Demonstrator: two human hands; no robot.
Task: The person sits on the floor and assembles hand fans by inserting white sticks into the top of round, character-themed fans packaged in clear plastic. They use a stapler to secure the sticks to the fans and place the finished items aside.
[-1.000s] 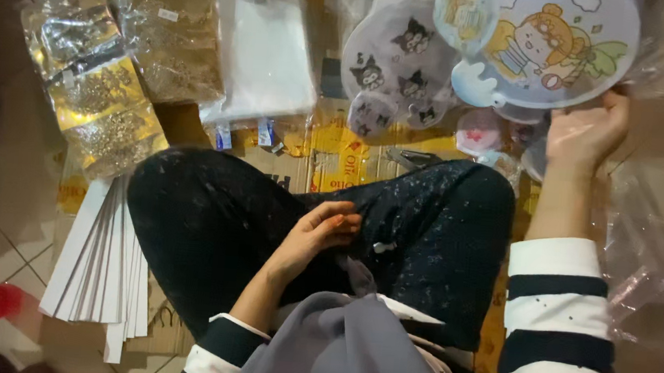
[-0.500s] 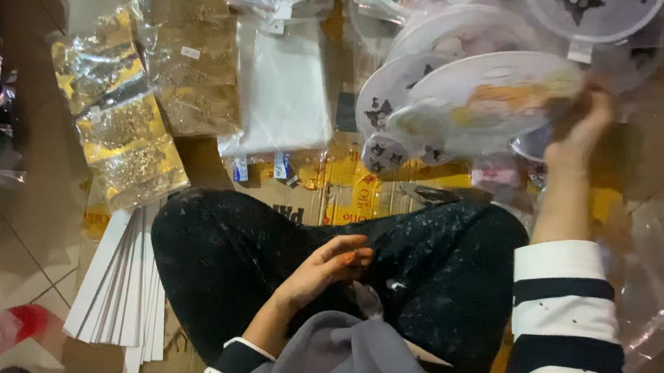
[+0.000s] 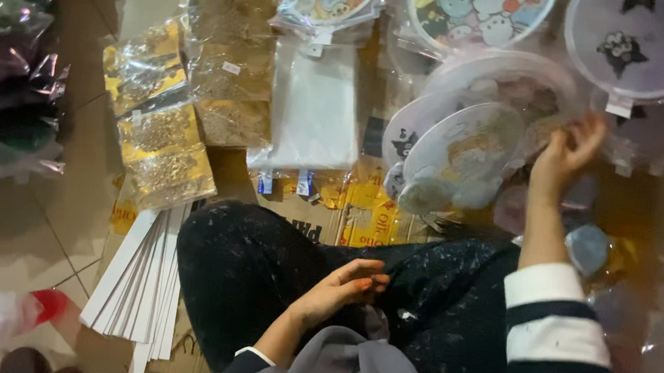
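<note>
The person sits cross-legged on flattened cardboard (image 3: 361, 220) spread over a tiled floor (image 3: 37, 226), dark speckled trousers filling the lower middle of the view. The right hand (image 3: 565, 153) reaches forward in a black-and-white striped sleeve, its fingers curled and pinching the edge of a round cartoon-printed fan (image 3: 460, 161) wrapped in clear plastic; the fan tilts toward the left and overlaps a loose pile of similar round fans (image 3: 506, 86) lying on the cardboard's far right part. The exact grip is somewhat blurred, so it looks like a pinch between thumb and fingertips rather than a full clasp. The left hand (image 3: 344, 286) rests on the lap, palm down, fingers loosely bent and holding nothing, touching the trouser fabric just above a grey garment (image 3: 357, 366). Beyond the knees, near the cardboard's far edge, lies a white flat packet (image 3: 314, 106), and to its left sit clear bags of gold-coloured small items (image 3: 166, 142). A stack of white cards (image 3: 143, 282) fans out at the cardboard's left edge beside the left knee. More round fans in plastic (image 3: 643, 41) line the top edge of the view, well apart from the left hand. A red-and-clear plastic bag (image 3: 6, 315) lies on the floor at lower left.
</note>
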